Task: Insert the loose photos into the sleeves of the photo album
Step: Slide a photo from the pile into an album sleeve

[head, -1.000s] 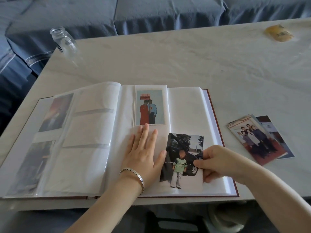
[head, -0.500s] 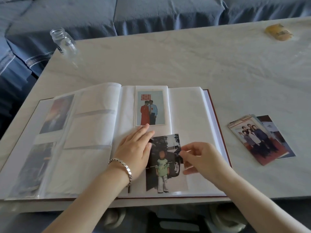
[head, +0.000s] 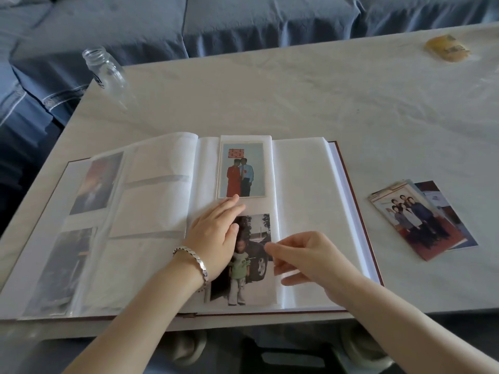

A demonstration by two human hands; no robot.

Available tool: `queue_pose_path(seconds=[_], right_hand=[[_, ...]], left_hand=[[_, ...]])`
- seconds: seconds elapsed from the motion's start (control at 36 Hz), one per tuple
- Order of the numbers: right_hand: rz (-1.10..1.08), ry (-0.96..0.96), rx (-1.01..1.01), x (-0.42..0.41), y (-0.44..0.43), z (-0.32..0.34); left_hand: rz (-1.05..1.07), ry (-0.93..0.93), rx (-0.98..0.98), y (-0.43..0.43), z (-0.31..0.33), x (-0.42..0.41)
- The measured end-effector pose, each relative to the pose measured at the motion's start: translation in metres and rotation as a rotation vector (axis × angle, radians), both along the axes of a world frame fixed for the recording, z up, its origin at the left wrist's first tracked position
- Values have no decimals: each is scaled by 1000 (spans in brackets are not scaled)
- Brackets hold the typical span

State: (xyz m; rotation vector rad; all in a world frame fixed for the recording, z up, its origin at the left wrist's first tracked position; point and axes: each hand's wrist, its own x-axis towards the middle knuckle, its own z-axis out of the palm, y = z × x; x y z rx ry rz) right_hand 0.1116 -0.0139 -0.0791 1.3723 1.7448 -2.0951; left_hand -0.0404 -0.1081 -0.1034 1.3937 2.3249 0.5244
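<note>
The photo album (head: 305,211) lies open and flat on the table, its dark red cover edge showing along the right and near sides. Its white pages carry clear sleeves; a few left-hand leaves arch up near the spine. On the right page, the upper sleeve holds an upright photo of a couple (head: 241,170), one in red, one in blue. Just below it lies a photo of a child (head: 249,265) in a green top before a dark car, upright, its left edge covered. Well to the right of the album, a small stack of loose photos (head: 421,221) lies fanned on the table, a group portrait on top.
</note>
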Motion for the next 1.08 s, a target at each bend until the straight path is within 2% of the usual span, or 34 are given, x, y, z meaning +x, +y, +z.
queue_pose_path(seconds=[0.25, 0.5, 0.72, 0.89, 1.08], right_hand=[[-30, -41, 118, -1, -3, -9], [-69, -5, 342, 1, -12, -20], [-11, -27, 671, 3, -21, -20], [-11, -29, 667, 4, -22, -19], [-127, -2, 460, 4, -19, -24]], left_hand=[[-22, 16, 17, -4, -3, 1], [11, 74, -12, -3, -2, 5], [42, 122, -17, -3, -3, 10], [30, 139, -4, -2, -6, 9], [53, 152, -20, -2, -1, 12]])
